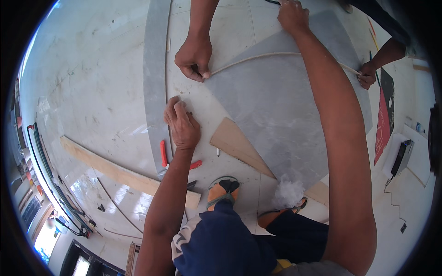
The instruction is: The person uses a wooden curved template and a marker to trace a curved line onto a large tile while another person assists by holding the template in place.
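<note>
My left hand [182, 124] rests, fingers loosely bent and apart, at the edge of a long grey strip [156, 86] on the pale floor. At the top, my right hand [295, 16] is beyond the arc of a thin, pale bent strip [257, 56], above a grey sheet [269, 103]. A dark pen-like tool [272, 2] sticks out from its fingers; the frame's top edge partly cuts this off. Another person's hand [195, 58] pinches the bent strip's left end, and another hand [366, 75] holds its right end over the sheet.
A red-handled tool [163, 153] lies by my left wrist, beside a white marker [218, 152]. Brown board [238, 143] shows under the sheet. A wooden plank [114, 169] crosses the floor at left. Crumpled clear plastic [289, 193] sits by my sandalled feet [223, 193]. A black-and-red box panel [385, 114] lies right.
</note>
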`<action>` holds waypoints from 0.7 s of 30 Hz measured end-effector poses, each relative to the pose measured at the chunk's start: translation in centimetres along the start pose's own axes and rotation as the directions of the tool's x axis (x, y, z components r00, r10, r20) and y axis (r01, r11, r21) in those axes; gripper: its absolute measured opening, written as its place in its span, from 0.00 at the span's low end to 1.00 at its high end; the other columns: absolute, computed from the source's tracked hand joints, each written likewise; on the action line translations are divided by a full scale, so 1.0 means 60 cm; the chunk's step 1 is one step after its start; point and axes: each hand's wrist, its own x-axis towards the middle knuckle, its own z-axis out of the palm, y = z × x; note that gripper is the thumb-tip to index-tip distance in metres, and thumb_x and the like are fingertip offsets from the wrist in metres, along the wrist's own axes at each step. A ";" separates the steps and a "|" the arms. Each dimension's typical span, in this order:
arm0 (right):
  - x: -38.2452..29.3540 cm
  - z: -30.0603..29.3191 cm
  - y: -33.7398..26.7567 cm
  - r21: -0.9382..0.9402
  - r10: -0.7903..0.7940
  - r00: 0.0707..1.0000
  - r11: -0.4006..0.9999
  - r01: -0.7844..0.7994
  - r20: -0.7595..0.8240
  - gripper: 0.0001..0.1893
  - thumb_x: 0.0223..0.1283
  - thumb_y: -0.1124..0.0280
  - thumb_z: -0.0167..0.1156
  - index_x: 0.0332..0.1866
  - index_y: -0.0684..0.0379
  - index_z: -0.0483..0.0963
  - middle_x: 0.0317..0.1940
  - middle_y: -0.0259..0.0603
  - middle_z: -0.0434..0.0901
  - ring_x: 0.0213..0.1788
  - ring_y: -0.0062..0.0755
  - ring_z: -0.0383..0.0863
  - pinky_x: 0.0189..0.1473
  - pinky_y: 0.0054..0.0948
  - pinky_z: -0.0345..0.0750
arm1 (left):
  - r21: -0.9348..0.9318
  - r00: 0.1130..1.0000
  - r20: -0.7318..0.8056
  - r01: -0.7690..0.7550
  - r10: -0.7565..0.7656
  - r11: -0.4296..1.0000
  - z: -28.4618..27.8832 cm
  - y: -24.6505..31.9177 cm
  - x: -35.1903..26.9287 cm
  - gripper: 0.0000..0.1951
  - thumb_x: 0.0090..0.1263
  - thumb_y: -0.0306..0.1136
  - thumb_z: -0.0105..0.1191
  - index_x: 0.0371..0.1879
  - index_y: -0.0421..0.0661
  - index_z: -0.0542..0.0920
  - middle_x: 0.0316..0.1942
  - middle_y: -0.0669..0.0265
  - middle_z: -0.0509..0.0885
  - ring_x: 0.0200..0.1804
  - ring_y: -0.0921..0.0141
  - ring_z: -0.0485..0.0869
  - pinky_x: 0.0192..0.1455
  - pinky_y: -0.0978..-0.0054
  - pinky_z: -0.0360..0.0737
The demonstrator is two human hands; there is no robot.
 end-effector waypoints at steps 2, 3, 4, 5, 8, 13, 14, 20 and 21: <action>0.011 0.006 0.006 -0.098 -0.037 0.999 0.994 0.039 0.018 0.19 0.74 0.70 0.55 0.67 0.57 0.79 0.66 0.47 0.81 0.69 0.45 0.78 0.68 0.53 0.74 | -0.006 1.000 0.012 -0.002 0.002 1.000 -0.001 0.005 0.001 0.16 0.68 0.19 0.50 0.56 0.40 0.75 0.67 0.47 0.76 0.70 0.45 0.73 0.75 0.45 0.64; 0.019 0.002 0.005 -0.140 -0.061 0.998 0.988 0.062 0.013 0.18 0.74 0.70 0.55 0.66 0.58 0.79 0.63 0.46 0.82 0.67 0.45 0.80 0.68 0.53 0.74 | -0.001 1.000 0.008 -0.006 0.006 1.000 -0.001 0.003 0.002 0.17 0.68 0.18 0.50 0.56 0.40 0.75 0.67 0.47 0.76 0.70 0.45 0.73 0.75 0.45 0.64; 0.023 -0.003 0.008 -0.184 -0.083 0.997 0.979 0.083 0.008 0.18 0.74 0.70 0.56 0.65 0.59 0.80 0.61 0.46 0.84 0.65 0.46 0.81 0.67 0.53 0.74 | 0.001 1.000 0.005 -0.013 0.013 1.000 0.000 0.002 0.003 0.17 0.68 0.18 0.50 0.56 0.40 0.75 0.67 0.47 0.76 0.70 0.45 0.73 0.75 0.45 0.64; 0.024 -0.010 0.014 -0.141 -0.075 0.995 0.988 0.065 -0.068 0.18 0.74 0.70 0.57 0.65 0.60 0.79 0.60 0.47 0.84 0.64 0.47 0.82 0.66 0.53 0.75 | 0.000 1.000 0.003 -0.023 0.023 1.000 0.001 0.003 0.003 0.18 0.67 0.18 0.50 0.56 0.40 0.75 0.66 0.47 0.76 0.70 0.45 0.73 0.75 0.45 0.64; 0.003 -0.053 0.004 0.059 -0.024 0.961 0.997 0.042 -0.277 0.17 0.74 0.70 0.59 0.64 0.62 0.79 0.55 0.51 0.85 0.61 0.49 0.83 0.64 0.52 0.75 | 0.003 0.999 0.023 -0.025 0.025 1.000 0.003 0.006 0.004 0.19 0.64 0.16 0.53 0.56 0.41 0.76 0.68 0.49 0.75 0.70 0.45 0.72 0.75 0.45 0.64; -0.169 -0.191 -0.064 0.472 0.105 0.808 0.851 0.228 -0.580 0.13 0.75 0.67 0.62 0.56 0.62 0.80 0.45 0.53 0.87 0.49 0.53 0.88 0.54 0.49 0.82 | 0.039 1.000 0.002 -0.016 0.016 0.999 0.003 0.003 0.004 0.17 0.66 0.16 0.52 0.53 0.42 0.76 0.67 0.51 0.76 0.70 0.45 0.72 0.74 0.45 0.66; -0.219 -0.205 -0.077 0.556 0.123 0.821 0.790 0.259 -0.557 0.12 0.76 0.68 0.63 0.59 0.58 0.79 0.43 0.44 0.88 0.45 0.46 0.90 0.52 0.44 0.86 | 0.044 1.000 -0.003 -0.024 0.025 0.999 0.004 0.001 0.003 0.17 0.66 0.16 0.51 0.53 0.42 0.76 0.67 0.51 0.76 0.70 0.45 0.72 0.74 0.45 0.66; -0.491 -0.264 -0.189 0.986 0.468 0.875 0.037 -0.160 0.124 0.08 0.74 0.76 0.61 0.54 0.64 0.77 0.34 0.46 0.82 0.35 0.36 0.86 0.41 0.38 0.82 | 0.066 0.996 -0.011 -0.084 0.084 0.994 -0.002 0.005 0.009 0.14 0.67 0.17 0.49 0.51 0.41 0.75 0.64 0.49 0.77 0.69 0.45 0.72 0.73 0.45 0.66; -0.519 -0.256 -0.202 0.984 0.435 0.888 0.030 -0.178 0.147 0.07 0.76 0.75 0.60 0.53 0.64 0.78 0.35 0.44 0.84 0.36 0.32 0.85 0.41 0.36 0.82 | 0.057 0.996 -0.001 -0.094 0.095 0.994 0.001 0.008 0.008 0.13 0.67 0.18 0.49 0.50 0.41 0.75 0.64 0.48 0.77 0.69 0.45 0.72 0.73 0.45 0.66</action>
